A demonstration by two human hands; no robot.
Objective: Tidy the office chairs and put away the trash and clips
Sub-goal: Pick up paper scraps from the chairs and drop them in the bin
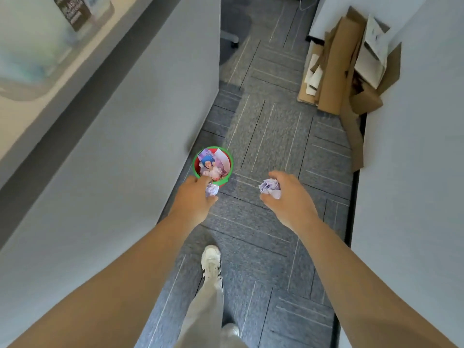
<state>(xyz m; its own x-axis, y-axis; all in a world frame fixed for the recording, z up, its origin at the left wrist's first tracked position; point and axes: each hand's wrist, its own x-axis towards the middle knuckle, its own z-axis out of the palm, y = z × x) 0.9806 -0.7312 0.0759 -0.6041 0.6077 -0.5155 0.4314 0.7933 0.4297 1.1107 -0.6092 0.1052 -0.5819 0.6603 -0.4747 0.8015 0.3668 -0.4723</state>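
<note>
A small round bin with a green rim [227, 156] stands on the carpet against the grey partition, holding crumpled paper and something blue. My left hand [194, 197] hovers just in front of the bin, closed on a crumpled pale purple paper ball [212, 190]. My right hand [288, 194] is further right over the aisle, closed on a second, larger crumpled paper ball [270, 188]. An office chair base with a castor [232, 38] shows at the far end of the aisle.
A grey partition [125, 159] runs along the left with a desk above it. Flattened cardboard [351, 79] leans against the white wall on the right. My foot in a white shoe [211, 262] is on the grey carpet aisle.
</note>
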